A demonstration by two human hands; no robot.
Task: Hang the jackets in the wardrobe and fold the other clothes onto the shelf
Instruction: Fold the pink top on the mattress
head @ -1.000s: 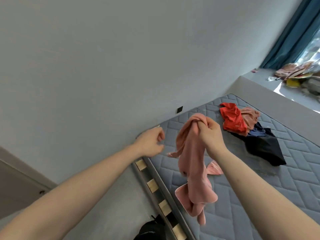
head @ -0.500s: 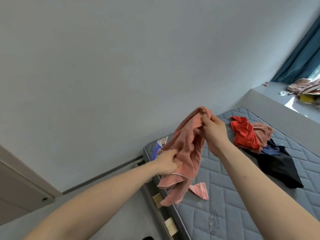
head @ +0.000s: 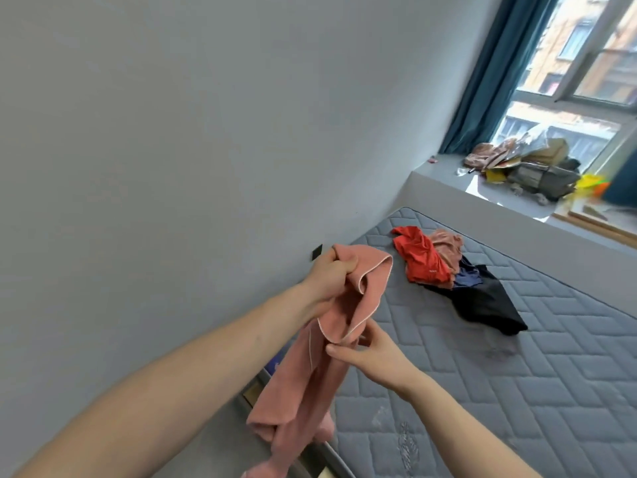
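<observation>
A pink garment (head: 303,384) with pale piping hangs in the air over the near corner of the grey quilted mattress (head: 517,391). My left hand (head: 329,274) grips its top edge in a fist. Lower down, my right hand (head: 367,353) pinches the piped hem between thumb and fingers. Farther back on the mattress lies a pile of clothes: a red piece (head: 422,255), a dusty pink piece (head: 448,244), a blue piece (head: 467,276) and a black one (head: 489,307). No wardrobe or shelf is in sight.
A grey wall (head: 206,132) runs along the mattress on the left. At the back right is a window ledge (head: 448,167) with a heap of bags and clutter (head: 531,167), a teal curtain (head: 482,81) and a window.
My left hand has risen and taken over the garment's top edge. My right hand has let go of the top and dropped down to pinch the hem. The view has swung right toward the window.
</observation>
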